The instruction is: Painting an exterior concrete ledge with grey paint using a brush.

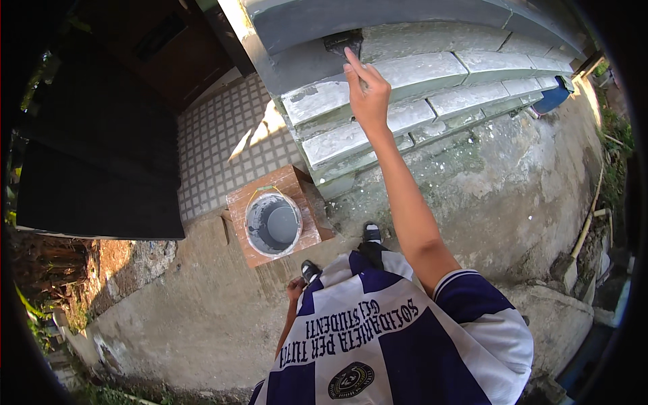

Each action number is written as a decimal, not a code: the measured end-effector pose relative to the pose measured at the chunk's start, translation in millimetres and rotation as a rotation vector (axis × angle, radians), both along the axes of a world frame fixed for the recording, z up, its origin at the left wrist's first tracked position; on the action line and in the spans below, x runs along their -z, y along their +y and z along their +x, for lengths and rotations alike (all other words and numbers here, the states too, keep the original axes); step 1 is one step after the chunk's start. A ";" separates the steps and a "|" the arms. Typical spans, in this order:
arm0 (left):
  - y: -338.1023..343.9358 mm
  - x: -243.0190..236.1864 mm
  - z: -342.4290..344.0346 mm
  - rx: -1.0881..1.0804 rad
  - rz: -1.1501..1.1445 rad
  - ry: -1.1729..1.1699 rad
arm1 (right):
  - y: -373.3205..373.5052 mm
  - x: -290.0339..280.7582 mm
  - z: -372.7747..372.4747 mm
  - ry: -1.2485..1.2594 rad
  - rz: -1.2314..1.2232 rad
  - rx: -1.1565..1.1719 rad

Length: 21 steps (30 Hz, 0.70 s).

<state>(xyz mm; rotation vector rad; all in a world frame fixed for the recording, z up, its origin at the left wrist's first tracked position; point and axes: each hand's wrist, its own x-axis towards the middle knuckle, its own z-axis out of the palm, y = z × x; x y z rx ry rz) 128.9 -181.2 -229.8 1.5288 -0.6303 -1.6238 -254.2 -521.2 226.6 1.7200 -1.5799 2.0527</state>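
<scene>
The right hand (pixel 370 94) clamps the brush (pixel 343 44) against the grey wall (pixel 304 65), the bucket (pixel 258 226) raised on a box (pixel 283 178) seemingly for easy reach; the left hand's (pixel 295 289) grip I cannot tell.

The bucket (pixel 259 217) stands on the box (pixel 239 201); paint (pixel 283 225) lies in the bucket. The tiled floor (pixel 216 135) extends behind the box. The stepped wall (pixel 439 69) stands right of the tiled floor, the brush (pixel 343 43) near its left end.
</scene>
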 end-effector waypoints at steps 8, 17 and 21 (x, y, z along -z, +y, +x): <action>19.4 9.3 19.9 -0.093 -0.037 -0.071 | 32.4 43.6 -5.6 -0.093 0.274 -0.119; 7.0 26.5 70.2 0.179 -0.067 -0.294 | 2.2 9.6 -15.0 -0.172 0.042 -0.093; -2.4 11.2 80.8 0.125 0.044 -0.251 | 14.6 47.2 -2.2 -0.276 0.108 -0.071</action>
